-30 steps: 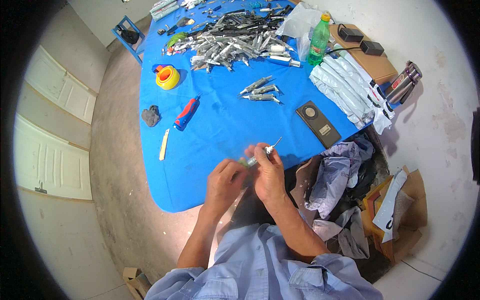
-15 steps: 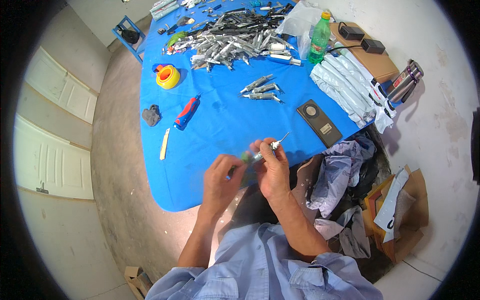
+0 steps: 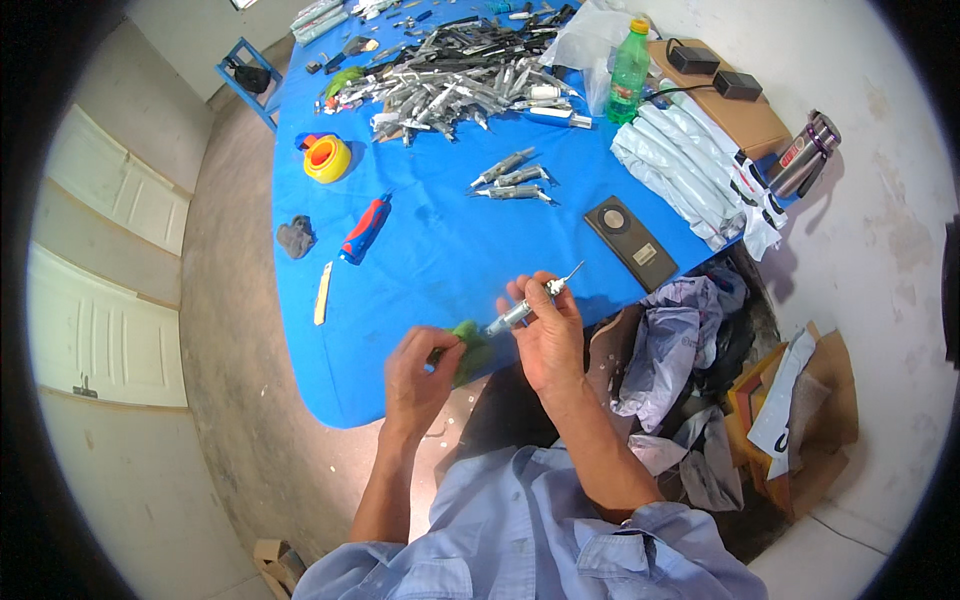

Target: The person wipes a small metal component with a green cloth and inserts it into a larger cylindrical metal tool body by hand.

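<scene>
My right hand [image 3: 548, 325] pinches a slim silver-grey cylindrical device [image 3: 510, 318] with a white end and a thin metal shaft pointing up and right. Left of it, my left hand [image 3: 422, 370] is closed around a soft, blurred green piece [image 3: 467, 352], cloth-like, that hangs out toward the device without clearly touching it. A dark object with a blue tip [image 3: 431, 366] also shows in the left hand; its kind is hidden. Both hands are above the table's near edge. Beyond them lie three similar grey devices [image 3: 515, 178] on the blue cloth [image 3: 420, 260].
On the left lie a red-and-blue handheld tool [image 3: 365, 230], a yellow tape roll [image 3: 327, 158], a yellow-handled cutter [image 3: 323, 292] and a grey lump [image 3: 296, 237]. A dark phone [image 3: 630, 243] lies right. Farther back are a device pile [image 3: 450, 90] and green bottle [image 3: 628, 75].
My left hand has moved left and slightly down, away from the device, carrying the green piece. More of the device's body now shows. My right hand keeps its hold, nearly still.
</scene>
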Action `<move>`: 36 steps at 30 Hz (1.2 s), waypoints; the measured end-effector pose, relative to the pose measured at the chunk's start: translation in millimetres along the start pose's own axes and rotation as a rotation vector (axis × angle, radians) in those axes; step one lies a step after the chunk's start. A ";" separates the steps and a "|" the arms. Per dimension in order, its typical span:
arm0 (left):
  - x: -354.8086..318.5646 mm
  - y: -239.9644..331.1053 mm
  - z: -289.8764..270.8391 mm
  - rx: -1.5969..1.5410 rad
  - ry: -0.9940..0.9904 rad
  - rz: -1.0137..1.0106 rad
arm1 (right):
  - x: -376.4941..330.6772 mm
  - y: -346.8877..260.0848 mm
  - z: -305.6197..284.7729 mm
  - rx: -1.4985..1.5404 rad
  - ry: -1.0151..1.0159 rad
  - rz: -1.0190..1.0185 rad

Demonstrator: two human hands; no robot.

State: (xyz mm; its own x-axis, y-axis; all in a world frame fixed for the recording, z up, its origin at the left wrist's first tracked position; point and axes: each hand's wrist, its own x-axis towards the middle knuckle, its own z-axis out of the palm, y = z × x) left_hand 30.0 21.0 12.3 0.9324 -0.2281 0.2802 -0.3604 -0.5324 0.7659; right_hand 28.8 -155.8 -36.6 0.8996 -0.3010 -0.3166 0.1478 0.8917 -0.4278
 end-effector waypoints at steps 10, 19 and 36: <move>17.6 23.7 39.7 0.059 -0.053 0.253 | -18.3 14.0 2.7 -0.158 -0.083 0.058; 5.3 -4.2 21.0 -0.026 -0.117 0.011 | -15.5 16.6 -5.7 -0.098 -0.109 0.059; -3.5 -22.1 22.0 0.061 -0.077 0.043 | -5.7 -6.7 -2.4 -0.124 0.014 0.053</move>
State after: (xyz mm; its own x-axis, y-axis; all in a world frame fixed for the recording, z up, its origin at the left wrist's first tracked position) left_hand 34.2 15.7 -18.4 0.9123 -0.3123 0.2649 -0.4029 -0.5686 0.7172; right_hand 21.6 -160.8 -34.0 0.8987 -0.2598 -0.3534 0.0471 0.8582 -0.5111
